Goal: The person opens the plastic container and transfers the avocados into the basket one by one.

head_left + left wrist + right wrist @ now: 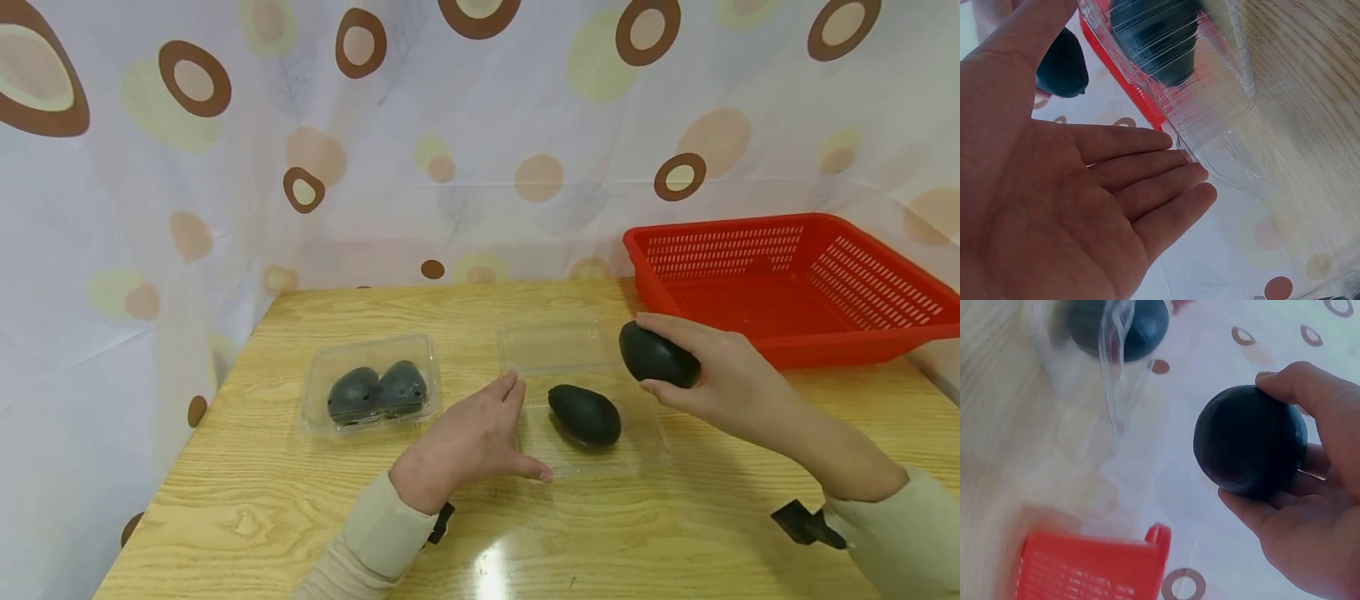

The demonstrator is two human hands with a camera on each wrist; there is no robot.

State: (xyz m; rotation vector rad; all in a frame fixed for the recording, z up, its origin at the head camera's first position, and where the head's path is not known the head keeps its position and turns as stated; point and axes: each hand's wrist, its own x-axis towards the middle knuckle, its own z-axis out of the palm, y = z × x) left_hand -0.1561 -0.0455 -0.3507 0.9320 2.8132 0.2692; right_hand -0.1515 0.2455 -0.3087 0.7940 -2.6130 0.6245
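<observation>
My right hand [738, 387] grips a dark green avocado [658, 356] between thumb and fingers, lifted above the table near the red basket. A second avocado [585, 416] lies in an opened clear plastic clamshell box [637, 450], whose lid [551, 346] is folded back. At the left side of that box is my left hand [476, 437], its fingers straight and thumb spread. In the left wrist view, the fingertips [1200, 172] are at the box's clear edge, and the palm holds nothing. The right wrist view shows the gripped avocado [1250, 440] end-on.
A closed clear clamshell box [318, 375] with two avocados [354, 393] inside stands to the left. The red perforated basket [787, 342] sits at the back right. Behind the wooden table [247, 517] hangs a patterned cloth [480, 125].
</observation>
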